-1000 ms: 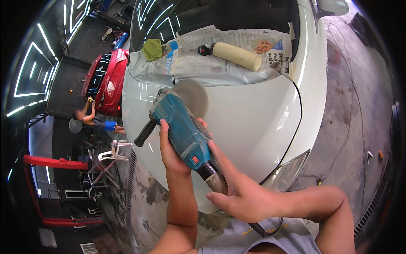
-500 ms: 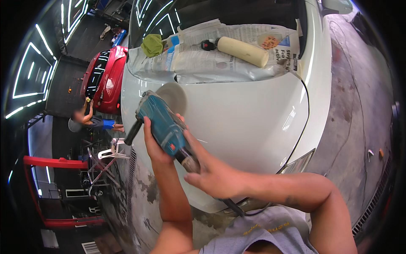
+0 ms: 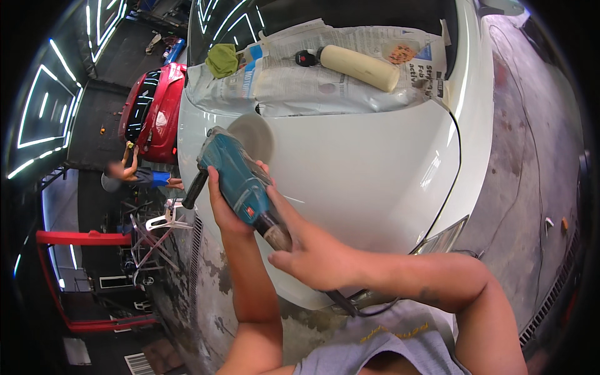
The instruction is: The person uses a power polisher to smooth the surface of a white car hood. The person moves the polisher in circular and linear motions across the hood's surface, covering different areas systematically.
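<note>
A teal rotary polisher (image 3: 232, 169) slants across the left part of a white car's bonnet (image 3: 362, 169). Its round pale pad (image 3: 257, 139) lies against the paint near the bonnet's rear left. My left hand (image 3: 229, 211) cups the body of the tool from below, thumb along its left side. Wrapped round the dark rear grip is my right hand (image 3: 315, 253). Nobody holds the black side handle (image 3: 195, 189), which sticks out at the left. A power cord (image 3: 342, 304) trails from the grip toward my grey shirt.
Newspaper (image 3: 281, 84) and plastic sheeting cover the windscreen base. On it lie a cream bottle (image 3: 359, 67) with a black cap and a crumpled green cloth (image 3: 223, 60). At left, another person (image 3: 144, 177) works by a red car (image 3: 164, 119), near a white stool (image 3: 164, 220).
The polisher and both hands have shifted very slightly left in the picture. My grip is the same, and the bottle and cloth still lie on the newspaper.
</note>
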Available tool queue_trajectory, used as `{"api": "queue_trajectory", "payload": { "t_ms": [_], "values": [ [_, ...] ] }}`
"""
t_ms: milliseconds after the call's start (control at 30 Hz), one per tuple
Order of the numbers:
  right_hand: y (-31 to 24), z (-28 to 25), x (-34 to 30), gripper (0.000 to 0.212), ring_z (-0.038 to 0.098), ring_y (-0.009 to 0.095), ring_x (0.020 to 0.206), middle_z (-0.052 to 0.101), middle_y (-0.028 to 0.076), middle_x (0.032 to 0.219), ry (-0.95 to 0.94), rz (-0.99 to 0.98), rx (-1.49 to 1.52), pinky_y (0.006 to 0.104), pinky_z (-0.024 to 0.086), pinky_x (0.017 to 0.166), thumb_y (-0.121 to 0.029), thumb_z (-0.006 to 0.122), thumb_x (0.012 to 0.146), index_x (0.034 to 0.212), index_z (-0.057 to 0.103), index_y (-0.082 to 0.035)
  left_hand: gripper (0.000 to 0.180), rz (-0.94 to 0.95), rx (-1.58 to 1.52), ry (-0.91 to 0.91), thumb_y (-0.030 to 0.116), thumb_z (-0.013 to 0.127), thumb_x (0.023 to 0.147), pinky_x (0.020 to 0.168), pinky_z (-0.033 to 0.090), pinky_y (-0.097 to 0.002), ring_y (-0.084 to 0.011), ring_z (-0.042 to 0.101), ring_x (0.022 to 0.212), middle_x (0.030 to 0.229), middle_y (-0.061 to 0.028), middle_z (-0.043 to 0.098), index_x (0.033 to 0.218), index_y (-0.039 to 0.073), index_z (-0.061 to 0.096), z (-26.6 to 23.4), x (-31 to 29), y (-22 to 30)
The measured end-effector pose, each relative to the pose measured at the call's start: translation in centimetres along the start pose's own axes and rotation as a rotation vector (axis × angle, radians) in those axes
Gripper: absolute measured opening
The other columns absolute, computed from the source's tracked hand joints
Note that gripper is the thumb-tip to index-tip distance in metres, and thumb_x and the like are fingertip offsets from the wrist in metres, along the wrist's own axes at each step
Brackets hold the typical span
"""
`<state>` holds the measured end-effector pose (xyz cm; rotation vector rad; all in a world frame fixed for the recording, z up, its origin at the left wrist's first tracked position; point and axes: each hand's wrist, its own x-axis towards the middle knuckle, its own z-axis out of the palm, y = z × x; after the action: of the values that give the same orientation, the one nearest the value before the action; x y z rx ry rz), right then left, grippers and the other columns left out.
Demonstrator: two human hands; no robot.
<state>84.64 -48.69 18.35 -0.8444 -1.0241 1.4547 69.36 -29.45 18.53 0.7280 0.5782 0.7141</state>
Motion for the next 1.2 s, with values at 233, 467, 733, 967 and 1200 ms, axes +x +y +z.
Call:
{"api": "queue_trajectory", "payload": {
  "t_ms": [233, 467, 733, 967, 1200],
  "values": [
    [-0.1, -0.1, -9.2, 0.103, 0.044, 0.033, 0.143, 0.015, 0.033, 0.173, 0.093, -0.147, -0.072, 0.0392, 0.044, 0.112, -0.002, 0.062, 0.099, 0.172, -0.011, -0.001, 0.082, -0.098, -0.075, -0.031, 0.073, 0.051, 0.103, 0.099, 0.057, -0.0611, -0.0391, 0.067, 0.122, 0.131, -0.0245, 0.066, 0.143, 0.001, 0.055, 6.0, -4.3, -5.3],
    [-3.0, -2.6, -17.7, 0.106, 0.045, 0.027, 0.138, 0.007, 0.026, 0.179, 0.020, -0.022, 0.073, 0.0350, 0.046, 0.102, 0.003, 0.060, 0.101, 0.172, -0.018, -0.009, 0.081, -0.140, -0.127, -0.180, 0.073, 0.049, 0.105, 0.108, 0.053, -0.0627, -0.0377, 0.065, 0.129, 0.137, -0.0222, 0.065, 0.145, 0.003, 0.056, 10.7, -6.5, -11.2],
    [-3.6, -4.6, -26.0, 0.108, 0.027, 0.025, 0.158, 0.019, 0.025, 0.175, 0.071, -0.053, -0.026, 0.0362, 0.025, 0.126, 0.005, 0.062, 0.098, 0.172, -0.016, -0.003, 0.087, -0.293, -0.281, -0.230, 0.076, 0.049, 0.103, 0.107, 0.055, -0.0605, -0.0399, 0.065, 0.127, 0.137, -0.0215, 0.064, 0.148, 0.002, 0.053, 16.1, -10.0, -17.4],
    [-4.7, -4.3, -30.9, 0.117, 0.056, 0.022, 0.118, 0.044, 0.019, 0.152, 0.162, 0.024, -0.065, 0.0376, 0.048, 0.103, 0.005, 0.068, 0.094, 0.172, -0.018, -0.007, 0.090, -0.364, -0.138, -0.194, 0.078, 0.053, 0.100, 0.103, 0.057, -0.0575, -0.0417, 0.066, 0.125, 0.140, -0.0221, 0.061, 0.149, 0.003, 0.050, 19.3, -11.2, -20.2],
    [-4.1, -4.1, -31.6, 0.120, 0.057, 0.022, 0.117, 0.051, 0.018, 0.143, 0.124, 0.090, 0.151, 0.0364, 0.049, 0.101, 0.002, 0.071, 0.092, 0.173, -0.018, -0.010, 0.095, -0.273, -0.307, -0.278, 0.083, 0.048, 0.099, 0.117, 0.047, -0.0653, -0.0309, 0.057, 0.138, 0.144, -0.0161, 0.059, 0.156, 0.006, 0.045, 17.3, -12.2, -20.5]
  ]
}}
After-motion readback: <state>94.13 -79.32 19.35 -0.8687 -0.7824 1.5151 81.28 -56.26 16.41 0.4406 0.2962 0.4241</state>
